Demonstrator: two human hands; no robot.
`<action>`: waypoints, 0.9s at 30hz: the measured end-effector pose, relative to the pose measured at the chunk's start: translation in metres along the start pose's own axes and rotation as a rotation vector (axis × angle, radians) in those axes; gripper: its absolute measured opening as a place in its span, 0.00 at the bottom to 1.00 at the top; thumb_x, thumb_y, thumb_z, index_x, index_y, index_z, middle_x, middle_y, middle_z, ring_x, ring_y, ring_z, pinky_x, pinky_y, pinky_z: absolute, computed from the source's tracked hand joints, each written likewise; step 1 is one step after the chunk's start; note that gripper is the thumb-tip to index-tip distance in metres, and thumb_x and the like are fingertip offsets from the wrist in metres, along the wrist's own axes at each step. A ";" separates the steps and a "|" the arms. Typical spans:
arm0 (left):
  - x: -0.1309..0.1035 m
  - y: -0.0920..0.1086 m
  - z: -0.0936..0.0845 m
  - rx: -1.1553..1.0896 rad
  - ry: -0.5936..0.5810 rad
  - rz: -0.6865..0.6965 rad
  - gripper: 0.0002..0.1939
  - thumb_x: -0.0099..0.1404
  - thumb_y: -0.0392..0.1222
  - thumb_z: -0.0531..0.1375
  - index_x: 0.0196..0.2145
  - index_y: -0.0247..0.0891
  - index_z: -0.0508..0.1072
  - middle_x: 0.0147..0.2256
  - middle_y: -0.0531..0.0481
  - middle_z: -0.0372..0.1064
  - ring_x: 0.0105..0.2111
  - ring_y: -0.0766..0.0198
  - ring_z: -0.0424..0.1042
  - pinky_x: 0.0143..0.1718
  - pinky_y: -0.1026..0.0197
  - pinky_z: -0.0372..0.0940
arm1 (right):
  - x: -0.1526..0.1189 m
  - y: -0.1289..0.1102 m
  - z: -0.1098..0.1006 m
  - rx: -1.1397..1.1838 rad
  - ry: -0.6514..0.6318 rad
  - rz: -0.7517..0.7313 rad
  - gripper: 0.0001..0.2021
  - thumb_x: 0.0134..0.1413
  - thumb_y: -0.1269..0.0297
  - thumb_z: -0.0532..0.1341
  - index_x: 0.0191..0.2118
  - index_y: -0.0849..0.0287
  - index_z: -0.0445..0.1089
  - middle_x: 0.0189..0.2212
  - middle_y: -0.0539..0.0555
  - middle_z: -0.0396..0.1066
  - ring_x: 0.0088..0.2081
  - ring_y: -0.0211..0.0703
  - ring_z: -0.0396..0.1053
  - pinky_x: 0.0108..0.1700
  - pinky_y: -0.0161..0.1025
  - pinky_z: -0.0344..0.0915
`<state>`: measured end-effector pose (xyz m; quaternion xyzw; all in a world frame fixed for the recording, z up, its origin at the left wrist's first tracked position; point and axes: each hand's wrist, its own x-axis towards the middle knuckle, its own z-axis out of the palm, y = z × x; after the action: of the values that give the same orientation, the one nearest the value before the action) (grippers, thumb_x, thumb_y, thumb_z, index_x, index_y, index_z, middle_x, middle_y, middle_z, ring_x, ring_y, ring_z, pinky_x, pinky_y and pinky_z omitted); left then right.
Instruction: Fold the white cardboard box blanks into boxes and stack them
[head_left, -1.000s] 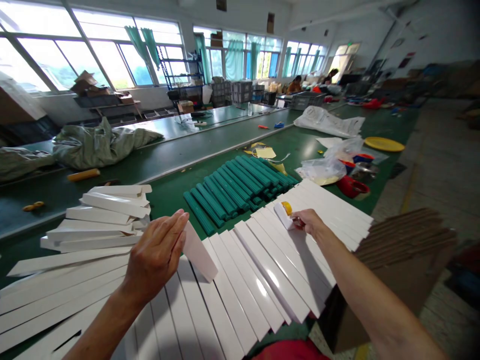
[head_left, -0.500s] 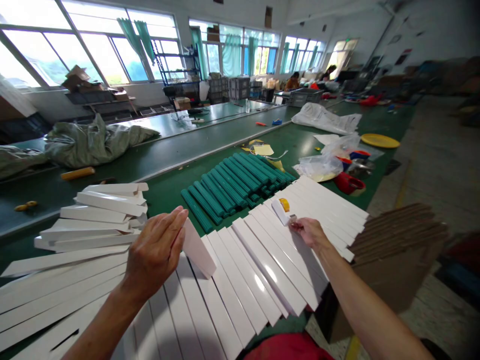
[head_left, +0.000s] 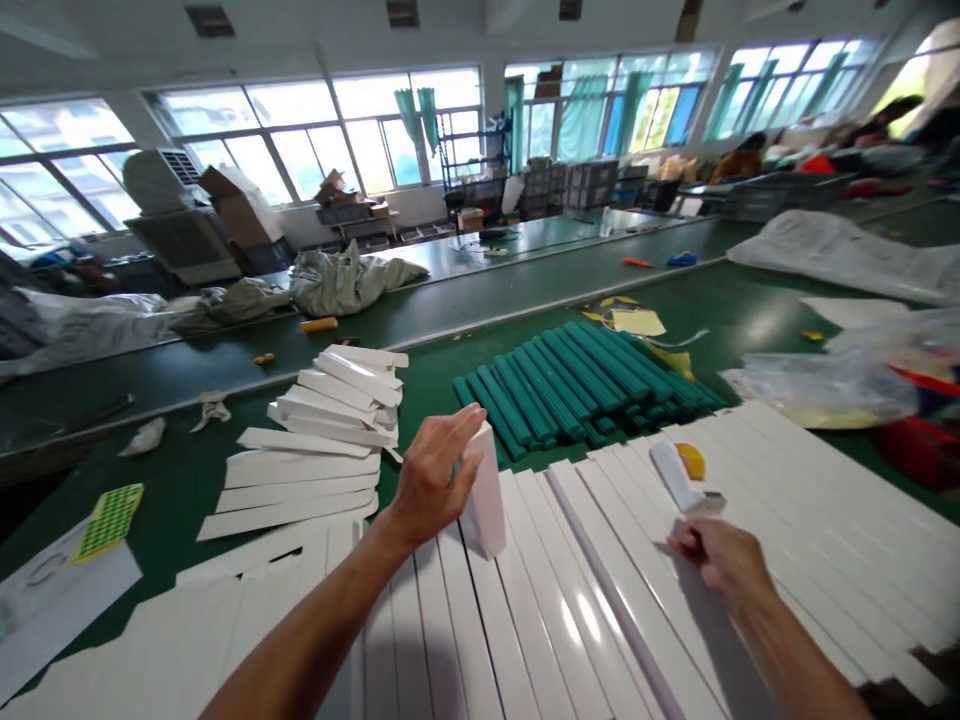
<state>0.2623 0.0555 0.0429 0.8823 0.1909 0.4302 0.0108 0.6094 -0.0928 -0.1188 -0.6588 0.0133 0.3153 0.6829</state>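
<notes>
My left hand [head_left: 439, 478] holds a narrow white carton [head_left: 487, 495] on end, its fingers straight along the carton's upper part and the thumb folded in. Under it lies a row of long flat white cartons [head_left: 540, 580], side by side. On their right part rests a white tape dispenser [head_left: 675, 480] with a yellow roll core. Just in front of its cutter, my right hand [head_left: 720, 560] is closed in a pinch. A small, pale piece of tape [head_left: 679, 528] shows at its fingertips, partly hidden.
Green ribbed sticks [head_left: 570, 385] lie piled behind the cartons. More white cartons [head_left: 330, 400], some with open ends, lie at the left. Plastic bags [head_left: 825, 385] and a red object [head_left: 915, 450] are at the right. A grey-green sack [head_left: 349, 280] lies across the bench.
The view has turned left, shifting the scene rightward. My right hand has come away from the dispenser's cutter toward me. My left hand still holds the carton, now more upright.
</notes>
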 end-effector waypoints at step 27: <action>-0.003 0.037 0.023 0.068 0.098 -0.043 0.40 0.65 0.32 0.56 0.69 0.39 0.39 0.61 0.32 0.57 0.56 0.51 0.65 0.52 0.48 0.70 | -0.191 -0.113 0.159 -0.226 -0.978 0.240 0.16 0.35 0.62 0.72 0.16 0.64 0.66 0.10 0.45 0.60 0.09 0.27 0.51 0.17 0.38 0.70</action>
<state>0.2902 0.0230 0.0329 0.8557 0.2248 0.4657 -0.0190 0.4436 -0.0203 0.0856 -0.4978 -0.2665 0.6620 0.4929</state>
